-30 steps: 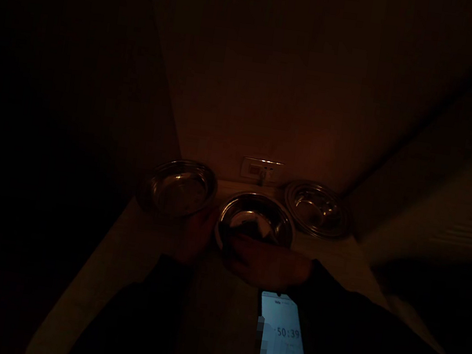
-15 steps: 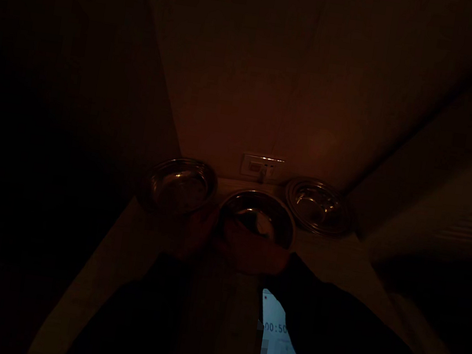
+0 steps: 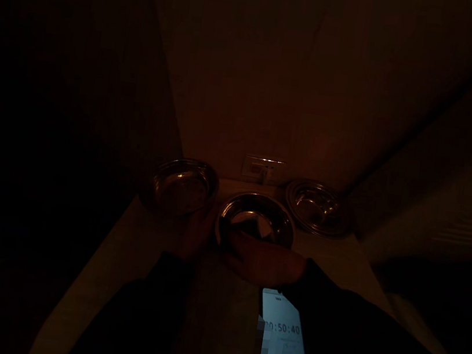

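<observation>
Table (image 3: 90, 274) beneath the central metal bowl (image 3: 258, 208), which is round, without long axis. Right hand (image 3: 263, 261), the nearer, overlaps the bowl's near rim; left hand (image 3: 193, 232) lies to its left. Darkness hides whether either hand grips anything.

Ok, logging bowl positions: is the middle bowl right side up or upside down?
Right side up: the middle bowl shows its shiny inside, with the right hand at its near rim.
</observation>
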Motion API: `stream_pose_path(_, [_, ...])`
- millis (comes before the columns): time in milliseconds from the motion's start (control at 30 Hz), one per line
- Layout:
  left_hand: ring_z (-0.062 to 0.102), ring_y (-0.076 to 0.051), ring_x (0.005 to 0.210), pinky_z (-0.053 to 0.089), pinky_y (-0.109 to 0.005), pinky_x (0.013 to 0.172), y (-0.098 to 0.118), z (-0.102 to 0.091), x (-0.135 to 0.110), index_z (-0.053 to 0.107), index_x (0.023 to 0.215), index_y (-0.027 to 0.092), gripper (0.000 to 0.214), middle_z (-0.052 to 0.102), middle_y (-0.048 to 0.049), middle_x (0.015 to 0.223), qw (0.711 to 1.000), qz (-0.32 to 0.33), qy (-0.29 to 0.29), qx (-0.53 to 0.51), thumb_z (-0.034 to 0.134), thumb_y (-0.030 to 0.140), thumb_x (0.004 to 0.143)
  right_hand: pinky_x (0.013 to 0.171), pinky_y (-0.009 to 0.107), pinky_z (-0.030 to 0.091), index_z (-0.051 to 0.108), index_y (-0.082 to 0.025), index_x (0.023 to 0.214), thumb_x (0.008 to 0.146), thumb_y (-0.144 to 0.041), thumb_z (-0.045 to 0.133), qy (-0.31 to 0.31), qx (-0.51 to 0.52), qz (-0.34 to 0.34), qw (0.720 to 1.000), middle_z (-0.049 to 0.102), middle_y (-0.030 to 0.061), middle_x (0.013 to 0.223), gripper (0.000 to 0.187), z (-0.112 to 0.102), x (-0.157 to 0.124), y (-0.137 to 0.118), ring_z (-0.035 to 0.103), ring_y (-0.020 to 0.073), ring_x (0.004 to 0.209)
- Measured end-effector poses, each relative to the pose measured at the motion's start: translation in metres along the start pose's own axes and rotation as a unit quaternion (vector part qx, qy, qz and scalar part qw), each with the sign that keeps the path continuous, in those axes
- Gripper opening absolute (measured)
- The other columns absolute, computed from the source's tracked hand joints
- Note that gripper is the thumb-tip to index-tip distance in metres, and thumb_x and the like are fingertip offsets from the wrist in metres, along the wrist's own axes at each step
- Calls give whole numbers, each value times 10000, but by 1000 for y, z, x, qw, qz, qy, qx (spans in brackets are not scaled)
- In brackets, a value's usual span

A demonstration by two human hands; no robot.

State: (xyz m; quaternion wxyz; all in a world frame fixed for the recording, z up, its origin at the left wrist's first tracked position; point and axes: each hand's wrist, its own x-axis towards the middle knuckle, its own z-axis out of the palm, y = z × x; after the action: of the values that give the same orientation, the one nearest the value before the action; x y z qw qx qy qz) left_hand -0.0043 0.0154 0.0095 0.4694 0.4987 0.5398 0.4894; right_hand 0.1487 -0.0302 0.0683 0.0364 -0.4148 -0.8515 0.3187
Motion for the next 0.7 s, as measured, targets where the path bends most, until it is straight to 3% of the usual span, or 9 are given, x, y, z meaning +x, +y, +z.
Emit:
stream_pose_path(133, [556,-250,1175,389,-359,1019,0,-6,-3,683,1037,161,376,659,-93,1211,999,4,-49,-18,587,367,738,1035,402,381,414,-76,1356,953,-379,376,14,17,19,1000,483,182,1372,506,1,5,4,493,265,1229])
stream_pose_path(333, [568,-286,1165,409,-403,1004,-5,-13,-4,677,1054,160,423,669,-110,1195,998,-46,-51,-11,632,339,673,970,402,427,441,-113,1340,953,-469,347,35,31,53,997,521,172,1342,534,-3,10,5,547,268,1170])
stream_pose_path(500, [507,-259,1248,361,-383,1059,-6,-13,-4,648,1130,156,468,624,-103,1273,998,16,-58,-8,615,375,717,1026,426,377,428,-117,1353,968,-412,338,47,35,43,997,471,177,1392,493,-4,12,5,458,273,1268])
stream_pose_path(700, [539,-241,1217,363,-375,1059,-4,-7,-7,652,1136,173,412,631,-89,1266,998,18,-47,34,544,391,804,1011,470,395,433,-110,1338,955,-404,368,45,30,29,998,481,194,1373,488,-2,14,8,478,286,1244])
